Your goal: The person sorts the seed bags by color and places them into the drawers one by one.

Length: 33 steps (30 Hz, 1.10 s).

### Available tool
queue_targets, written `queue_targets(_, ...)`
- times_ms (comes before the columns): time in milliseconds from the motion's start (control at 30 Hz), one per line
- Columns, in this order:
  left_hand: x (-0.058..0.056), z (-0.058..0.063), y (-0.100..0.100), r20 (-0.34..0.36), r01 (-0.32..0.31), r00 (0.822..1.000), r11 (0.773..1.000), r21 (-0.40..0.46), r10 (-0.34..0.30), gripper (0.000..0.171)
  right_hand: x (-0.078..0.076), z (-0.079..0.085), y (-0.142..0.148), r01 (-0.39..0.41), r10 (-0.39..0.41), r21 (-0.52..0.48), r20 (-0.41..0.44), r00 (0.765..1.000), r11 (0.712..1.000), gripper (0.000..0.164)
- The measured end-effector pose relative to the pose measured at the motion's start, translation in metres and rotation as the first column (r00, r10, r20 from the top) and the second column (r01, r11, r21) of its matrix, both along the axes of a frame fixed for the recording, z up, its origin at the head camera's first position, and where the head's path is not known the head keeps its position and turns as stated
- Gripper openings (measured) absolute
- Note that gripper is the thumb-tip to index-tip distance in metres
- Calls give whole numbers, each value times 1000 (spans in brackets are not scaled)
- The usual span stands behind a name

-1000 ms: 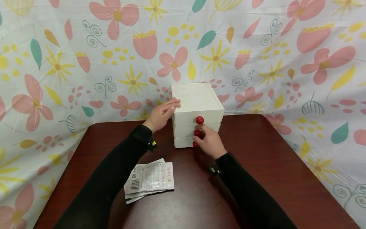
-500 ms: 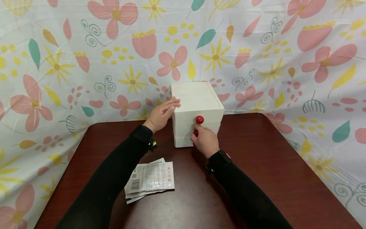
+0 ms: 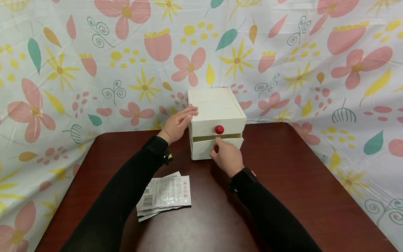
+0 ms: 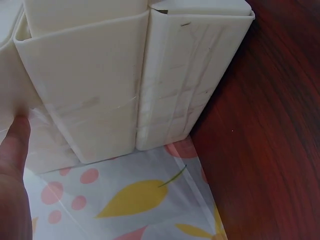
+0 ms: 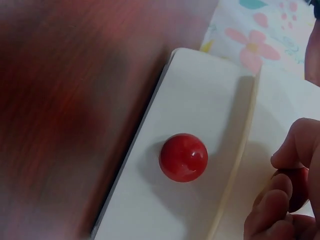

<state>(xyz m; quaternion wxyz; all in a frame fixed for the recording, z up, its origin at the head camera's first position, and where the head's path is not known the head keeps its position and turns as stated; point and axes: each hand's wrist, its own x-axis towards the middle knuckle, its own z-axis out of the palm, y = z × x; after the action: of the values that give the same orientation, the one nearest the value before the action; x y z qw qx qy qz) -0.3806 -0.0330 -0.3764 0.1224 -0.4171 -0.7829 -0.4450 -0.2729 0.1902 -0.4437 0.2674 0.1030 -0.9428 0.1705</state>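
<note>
A white drawer box point(image 3: 217, 101) with red ball knobs stands at the table's back. Its middle drawer point(image 3: 201, 148) is pulled partly out, showing a narrow gap under the top drawer point(image 3: 203, 126). My right hand point(image 3: 228, 155) pinches the middle drawer's knob point(image 5: 299, 189) between thumb and fingers. The bottom drawer's knob point(image 5: 183, 157) is free in the right wrist view; in the head view it is hidden. My left hand point(image 3: 177, 122) rests against the box's left side and upper edge, fingers extended; one finger point(image 4: 15, 145) touches the side in the left wrist view.
White printed packets point(image 3: 167, 194) lie stacked on the brown table point(image 3: 299, 182), front left of the box, beside the left sleeve. A floral cloth point(image 3: 270, 52) hangs close behind the box.
My right hand has closed its grip on the middle knob and drawn the middle drawer partly out toward me. The left hand has stayed at the box's edge.
</note>
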Motion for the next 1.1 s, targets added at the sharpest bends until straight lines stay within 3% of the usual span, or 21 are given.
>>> queue_targets(467,1,-7,-2,7,-2,1000,1000,-11,2,38,29,-2,0,-26,27,39,-2,1000,999,23)
queue_targets(833,-2,-4,0,-13,18,1000,1000,-6,-18,39,47,1,2,-49,51,53,-25,998,997,27)
queue_targets(1100,-1,-4,0,-10,-3,1000,1000,-12,3,40,60,0,3,-75,76,59,-28,997,995,27)
